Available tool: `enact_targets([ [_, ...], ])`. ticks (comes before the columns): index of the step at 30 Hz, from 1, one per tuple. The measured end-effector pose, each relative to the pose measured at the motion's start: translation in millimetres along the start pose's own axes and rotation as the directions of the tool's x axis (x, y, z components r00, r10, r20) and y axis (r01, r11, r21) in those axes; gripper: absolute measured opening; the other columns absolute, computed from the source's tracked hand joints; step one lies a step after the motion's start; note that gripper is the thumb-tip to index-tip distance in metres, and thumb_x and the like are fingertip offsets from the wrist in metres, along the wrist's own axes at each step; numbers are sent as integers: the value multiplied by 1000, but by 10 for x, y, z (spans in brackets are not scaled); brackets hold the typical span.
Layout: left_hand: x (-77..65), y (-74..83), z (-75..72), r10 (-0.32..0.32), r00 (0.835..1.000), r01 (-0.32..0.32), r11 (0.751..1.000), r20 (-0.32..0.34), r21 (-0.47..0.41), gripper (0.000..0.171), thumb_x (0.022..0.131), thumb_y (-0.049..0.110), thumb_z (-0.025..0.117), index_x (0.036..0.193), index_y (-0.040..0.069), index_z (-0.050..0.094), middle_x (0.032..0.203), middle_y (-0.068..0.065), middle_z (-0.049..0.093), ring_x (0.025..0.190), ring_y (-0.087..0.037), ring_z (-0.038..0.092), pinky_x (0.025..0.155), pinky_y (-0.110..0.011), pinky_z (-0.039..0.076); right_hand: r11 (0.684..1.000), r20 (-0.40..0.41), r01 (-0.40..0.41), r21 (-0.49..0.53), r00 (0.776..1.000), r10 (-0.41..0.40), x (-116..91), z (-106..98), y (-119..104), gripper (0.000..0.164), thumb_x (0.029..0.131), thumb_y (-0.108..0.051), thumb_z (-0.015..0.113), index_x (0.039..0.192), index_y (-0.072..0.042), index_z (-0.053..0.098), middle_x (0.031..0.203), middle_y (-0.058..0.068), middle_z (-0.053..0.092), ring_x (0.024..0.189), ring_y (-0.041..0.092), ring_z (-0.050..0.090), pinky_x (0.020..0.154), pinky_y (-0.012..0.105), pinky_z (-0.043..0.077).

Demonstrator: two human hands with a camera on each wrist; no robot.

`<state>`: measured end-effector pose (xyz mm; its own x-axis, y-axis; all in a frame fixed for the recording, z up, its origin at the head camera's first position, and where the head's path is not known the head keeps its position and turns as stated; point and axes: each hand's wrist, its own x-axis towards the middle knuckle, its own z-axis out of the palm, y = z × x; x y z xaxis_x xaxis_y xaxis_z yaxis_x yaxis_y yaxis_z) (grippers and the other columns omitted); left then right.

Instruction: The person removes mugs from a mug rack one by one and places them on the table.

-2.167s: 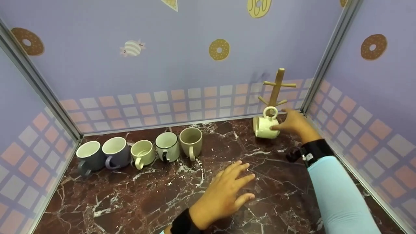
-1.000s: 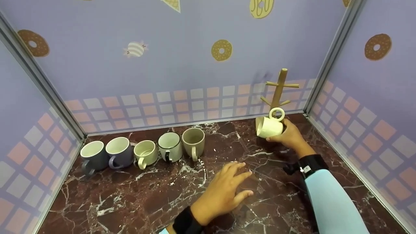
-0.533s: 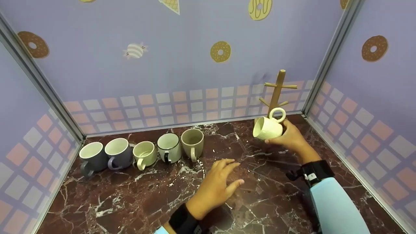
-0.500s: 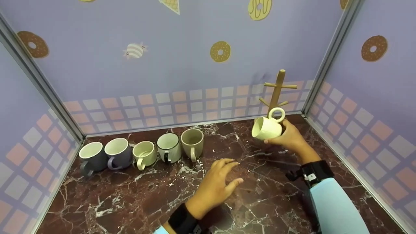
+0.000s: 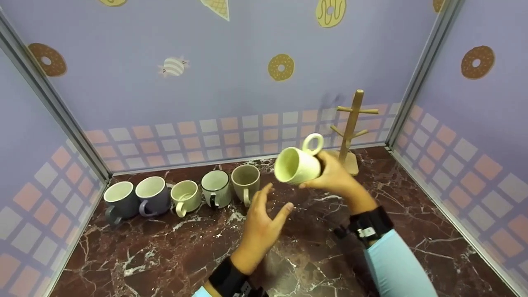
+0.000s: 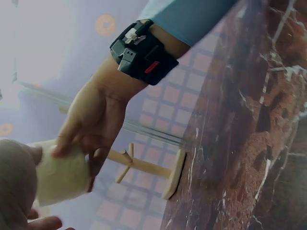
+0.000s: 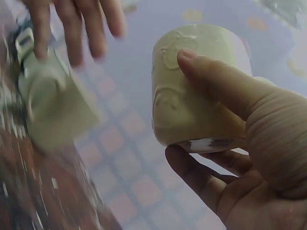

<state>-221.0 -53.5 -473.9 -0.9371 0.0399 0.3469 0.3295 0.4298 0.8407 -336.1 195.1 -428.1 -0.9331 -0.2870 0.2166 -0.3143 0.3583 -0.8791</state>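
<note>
A cream mug (image 5: 303, 167) with a ring handle is held off the table in my right hand (image 5: 336, 175), its mouth tilted toward the left and its handle up. In the right wrist view the thumb presses the side of the mug (image 7: 192, 96), which bears raised figures, and fingers lie under its base. My left hand (image 5: 260, 225) is just left of and below the mug, with fingers spread and nothing held. Close behind the left fingertips is a taupe mug (image 5: 244, 183). In the left wrist view the right hand (image 6: 96, 115) grips the mug (image 6: 62, 175).
A row of upright mugs runs left from the taupe one: white with black rim (image 5: 216, 189), small cream (image 5: 185, 196), purple-grey (image 5: 153, 196) and dark grey (image 5: 122, 202). A wooden mug tree (image 5: 350, 128) stands at the back right, before the wall.
My right hand has carried the cream mug up and left, away from the mug tree, whose base now shows. My left hand has turned and moved slightly left, toward the taupe mug.
</note>
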Motion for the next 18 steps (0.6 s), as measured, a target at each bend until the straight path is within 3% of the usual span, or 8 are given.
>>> enact_targets([
  [5,22,-1,-20,-70,993,52,981,-91,-187,106,100,49,85,178,5,28,180,-22,41,164,-46,46,133,-71,40,992,79,48,118,995,-58,4,340,-223,104,67,-11,107,158,-9,56,141,18,73,121,36,74,104,49,68],
  [8,20,5,-7,-88,983,43,964,-161,-262,107,98,44,89,177,4,28,182,-23,38,169,-46,38,139,-72,26,982,99,78,172,990,-96,-16,511,-299,101,67,-9,105,156,-8,57,138,19,74,117,34,75,101,47,69],
  [13,9,40,-11,-123,958,27,938,-261,-345,107,92,33,95,173,1,33,174,-26,50,164,-44,46,141,-65,29,971,123,108,214,983,-136,-58,737,-373,95,70,-6,101,155,-3,58,136,22,74,114,29,75,97,41,70],
  [18,36,138,-85,-168,937,41,922,-305,-385,108,88,28,99,171,0,36,168,-26,56,158,-43,54,139,-61,35,959,154,109,261,976,-153,-79,829,-440,93,72,-4,99,155,-3,55,134,22,74,112,28,76,95,39,71],
])
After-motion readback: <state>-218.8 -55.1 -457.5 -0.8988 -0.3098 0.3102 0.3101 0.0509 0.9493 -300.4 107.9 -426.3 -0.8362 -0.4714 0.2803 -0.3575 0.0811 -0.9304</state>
